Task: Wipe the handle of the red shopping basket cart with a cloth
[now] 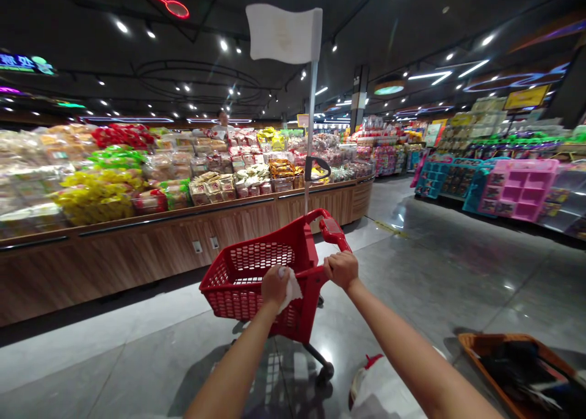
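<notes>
A small red shopping cart (302, 321) with a perforated basket stands in front of me. Its pole carries a white flag (284, 35), with a dark ring-shaped handle (319, 169) lower down. My left hand (274, 286) is closed around a crumpled white cloth or paper wipe (291, 290) at the near rim of the basket. My right hand (342, 268) is wrapped round the near end of the cart's red push handle (333, 230). No goods show in the part of the basket that I can see.
A long wood-panelled display counter (160, 242) heaped with packaged foods runs along the left. Pink plastic shelving (522, 187) and teal bins stand at the right. An orange-brown basket (485, 352) with dark items sits on the grey tiled floor (412, 272), lower right.
</notes>
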`<state>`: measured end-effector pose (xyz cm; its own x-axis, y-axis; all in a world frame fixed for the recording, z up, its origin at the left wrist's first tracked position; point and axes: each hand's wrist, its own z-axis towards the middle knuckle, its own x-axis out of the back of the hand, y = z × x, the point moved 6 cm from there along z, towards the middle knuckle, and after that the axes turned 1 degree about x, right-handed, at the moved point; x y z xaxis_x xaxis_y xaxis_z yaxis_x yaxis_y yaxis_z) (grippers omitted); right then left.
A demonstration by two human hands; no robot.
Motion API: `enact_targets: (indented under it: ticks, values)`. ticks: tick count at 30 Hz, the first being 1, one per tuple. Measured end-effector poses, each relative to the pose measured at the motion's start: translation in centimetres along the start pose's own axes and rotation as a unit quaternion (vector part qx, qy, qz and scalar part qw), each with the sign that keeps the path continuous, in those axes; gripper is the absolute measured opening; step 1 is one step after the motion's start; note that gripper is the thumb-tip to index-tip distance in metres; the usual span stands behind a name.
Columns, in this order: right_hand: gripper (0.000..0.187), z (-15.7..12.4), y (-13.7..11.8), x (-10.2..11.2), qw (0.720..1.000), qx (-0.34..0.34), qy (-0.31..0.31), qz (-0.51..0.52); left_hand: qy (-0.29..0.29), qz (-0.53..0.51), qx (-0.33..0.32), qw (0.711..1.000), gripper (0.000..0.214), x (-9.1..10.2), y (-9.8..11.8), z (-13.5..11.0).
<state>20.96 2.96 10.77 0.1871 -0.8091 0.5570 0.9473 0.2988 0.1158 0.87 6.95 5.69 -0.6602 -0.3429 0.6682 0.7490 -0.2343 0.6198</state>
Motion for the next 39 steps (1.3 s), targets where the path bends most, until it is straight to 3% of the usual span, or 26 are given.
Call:
enact_targets:
  ticks: [4, 7, 10, 15, 18, 20, 25, 27, 30, 36, 39]
  values:
    - [0.037, 0.0, -0.3, 0.2, 1.000, 0.014, 0.000, 0.004, -0.028, -0.027, -0.058, 0.998, 0.024, -2.0, 7.4, -0.4]
    - [0.038, 0.0, -0.4, 0.4, 1.000, 0.026, 0.006, 0.005, -0.026, -0.005, -0.058, 0.998, 0.025, -2.7, 9.0, -0.6]
    - [0.037, -0.1, -0.4, 0.4, 0.999, 0.036, 0.011, 0.009, -0.015, -0.012, -0.062, 0.998, 0.023, -2.3, 6.5, -0.5]
    - [0.035, -0.1, -0.4, 0.3, 0.999, 0.036, 0.016, 0.011, 0.013, -0.005, 0.000, 1.000, 0.027, 0.1, -1.9, -0.1]
    - [0.034, 0.0, -0.4, 0.2, 0.999, 0.024, 0.022, 0.012, 0.008, 0.014, 0.038, 0.999, 0.028, 1.0, -3.6, 0.1]
    - [0.034, 0.0, -0.5, 0.2, 0.999, 0.018, 0.029, 0.010, -0.003, 0.014, 0.041, 0.999, 0.027, 0.7, -1.8, 0.0]
    - [0.036, 0.2, -0.6, 0.3, 0.999, 0.025, 0.032, 0.003, -0.008, -0.025, -0.049, 0.998, 0.025, -2.0, 7.4, -0.6]
    - [0.037, 0.2, -0.4, 0.3, 0.999, 0.033, 0.028, 0.004, -0.006, -0.024, -0.064, 0.998, 0.026, -2.7, 8.7, -0.8]
    - [0.036, 0.0, 0.2, 0.1, 0.999, 0.047, 0.021, 0.004, -0.015, -0.030, -0.069, 0.997, 0.027, -2.8, 6.4, -0.8]
    - [0.036, -0.4, 1.9, -0.2, 0.998, 0.058, 0.023, -0.004, 0.027, 0.055, -0.062, 0.996, 0.031, 1.1, -5.0, -0.7]
    - [0.037, -0.2, 2.5, -0.2, 0.998, 0.049, 0.027, -0.005, 0.031, 0.095, -0.035, 0.994, 0.029, 2.5, -7.9, -0.4]
